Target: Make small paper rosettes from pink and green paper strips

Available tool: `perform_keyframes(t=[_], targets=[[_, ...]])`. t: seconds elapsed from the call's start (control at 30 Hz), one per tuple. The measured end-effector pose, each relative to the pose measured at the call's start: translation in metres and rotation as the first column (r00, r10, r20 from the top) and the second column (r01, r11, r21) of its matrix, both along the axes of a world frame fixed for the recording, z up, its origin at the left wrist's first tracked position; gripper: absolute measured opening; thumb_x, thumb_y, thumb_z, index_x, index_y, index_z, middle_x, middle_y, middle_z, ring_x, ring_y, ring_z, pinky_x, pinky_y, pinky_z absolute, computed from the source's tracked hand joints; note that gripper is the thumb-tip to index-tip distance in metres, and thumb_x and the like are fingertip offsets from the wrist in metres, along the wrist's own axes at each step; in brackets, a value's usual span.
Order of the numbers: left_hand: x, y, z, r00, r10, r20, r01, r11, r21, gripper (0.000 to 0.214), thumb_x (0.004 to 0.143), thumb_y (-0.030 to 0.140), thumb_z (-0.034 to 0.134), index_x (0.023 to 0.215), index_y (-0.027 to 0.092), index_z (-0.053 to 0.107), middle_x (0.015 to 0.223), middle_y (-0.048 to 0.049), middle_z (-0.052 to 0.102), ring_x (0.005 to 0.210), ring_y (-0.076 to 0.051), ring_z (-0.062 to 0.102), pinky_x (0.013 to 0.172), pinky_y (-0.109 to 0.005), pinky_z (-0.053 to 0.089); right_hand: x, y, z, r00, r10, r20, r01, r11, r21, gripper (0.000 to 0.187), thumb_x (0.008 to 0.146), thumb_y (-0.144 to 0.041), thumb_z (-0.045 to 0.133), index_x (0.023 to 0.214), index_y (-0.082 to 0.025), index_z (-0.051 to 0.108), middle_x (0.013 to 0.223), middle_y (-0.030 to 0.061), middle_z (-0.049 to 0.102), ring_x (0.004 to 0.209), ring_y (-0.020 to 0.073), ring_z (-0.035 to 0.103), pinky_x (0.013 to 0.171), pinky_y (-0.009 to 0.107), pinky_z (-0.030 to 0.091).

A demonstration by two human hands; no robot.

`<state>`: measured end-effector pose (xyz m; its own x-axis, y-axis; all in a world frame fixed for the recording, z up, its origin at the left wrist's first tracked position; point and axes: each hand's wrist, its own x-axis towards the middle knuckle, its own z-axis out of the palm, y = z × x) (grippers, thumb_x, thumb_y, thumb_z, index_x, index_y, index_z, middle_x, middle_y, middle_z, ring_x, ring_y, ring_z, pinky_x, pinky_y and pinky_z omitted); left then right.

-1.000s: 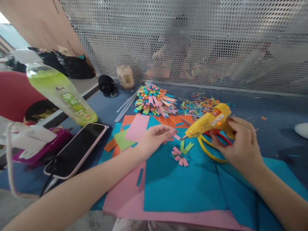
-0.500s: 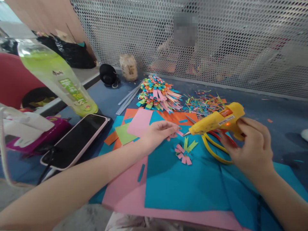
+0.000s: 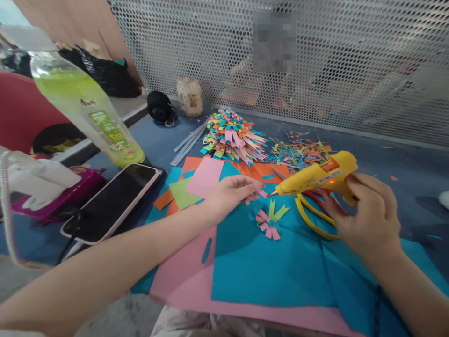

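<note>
In my right hand is a yellow glue gun with a small orange light on its side, its nozzle pointing left. My left hand pinches a small pink paper strip, whose free end lies at the nozzle tip. Just below, several cut pink paper pieces and green paper strips form a loose ring on a blue paper sheet. Scissors with yellow and red handles lie under the glue gun, partly hidden by it and by my right hand.
Behind the sheets sit a multicoloured pile of fringed paper, clear glue sticks and thin paper scraps. At left are a phone, a green drink bottle and a purple box. A perforated metal screen stands behind, with a person beyond.
The view has shifted slightly. Both hands keep nearly the same pose, with the pink strip still at the glue gun's tip.
</note>
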<state>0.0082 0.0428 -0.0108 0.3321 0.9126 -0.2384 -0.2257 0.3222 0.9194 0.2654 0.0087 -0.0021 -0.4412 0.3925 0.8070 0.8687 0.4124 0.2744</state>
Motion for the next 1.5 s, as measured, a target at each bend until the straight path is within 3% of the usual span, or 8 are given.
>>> perform_keyframes(t=[0.37, 1.07, 1.3, 1.4, 1.5], targets=[[0.0, 0.0, 0.0, 1.0, -0.008, 0.004, 0.008, 1.0, 0.019, 0.019, 0.068, 0.03, 0.069, 0.073, 0.013, 0.063, 0.065, -0.0013, 0.062, 0.056, -0.006, 0.052, 0.052, -0.019, 0.037, -0.001, -0.001, 0.003, 1.0, 0.006, 0.027, -0.007, 1.0, 0.016, 0.078, 0.061, -0.014, 0.077, 0.131, -0.009, 0.042, 0.113, 0.0167, 0.058, 0.109, 0.0257, 0.054, 0.096, 0.035, 0.045], [0.0, 0.0, -0.001, 0.999, -0.019, 0.042, 0.018, 1.0, 0.021, 0.021, 0.066, 0.032, 0.071, 0.072, 0.013, 0.064, 0.067, -0.0021, 0.065, 0.056, -0.007, 0.056, 0.052, -0.018, 0.039, -0.001, 0.0, 0.003, 0.998, -0.041, 0.043, 0.039, 0.998, 0.042, 0.069, 0.063, -0.02, 0.077, 0.124, -0.01, 0.046, 0.108, 0.0158, 0.061, 0.104, 0.0248, 0.058, 0.093, 0.034, 0.047], [0.0, -0.001, 0.001, 0.998, -0.005, 0.061, 0.004, 1.0, 0.004, 0.028, 0.06, 0.036, 0.075, 0.072, 0.013, 0.063, 0.065, -0.0018, 0.064, 0.056, -0.007, 0.056, 0.051, -0.018, 0.039, -0.001, 0.004, 0.003, 0.998, -0.061, 0.017, 0.061, 0.998, -0.01, 0.059, 0.07, -0.024, 0.071, 0.122, -0.014, 0.045, 0.109, 0.0154, 0.059, 0.104, 0.0251, 0.057, 0.089, 0.036, 0.049], [0.0, -0.002, 0.003, 0.999, -0.002, 0.052, 0.002, 1.0, -0.001, 0.03, 0.059, 0.037, 0.075, 0.072, 0.013, 0.062, 0.065, -0.0016, 0.064, 0.057, -0.008, 0.057, 0.051, -0.018, 0.039, 0.009, 0.013, 0.0, 0.984, -0.171, -0.053, 0.163, 0.978, -0.129, 0.053, 0.072, -0.031, 0.066, 0.118, -0.012, 0.045, 0.107, 0.0173, 0.058, 0.103, 0.0269, 0.056, 0.084, 0.036, 0.049], [0.0, -0.004, 0.005, 0.999, -0.008, 0.037, 0.007, 1.0, 0.031, 0.03, 0.062, 0.039, 0.073, 0.072, 0.013, 0.062, 0.066, -0.0019, 0.064, 0.058, -0.008, 0.056, 0.052, -0.019, 0.038, 0.031, 0.027, -0.01, 0.903, -0.416, -0.112, 0.371, 0.883, -0.286, 0.049, 0.071, -0.04, 0.063, 0.107, -0.011, 0.047, 0.097, 0.0188, 0.058, 0.095, 0.0294, 0.056, 0.074, 0.037, 0.048]])
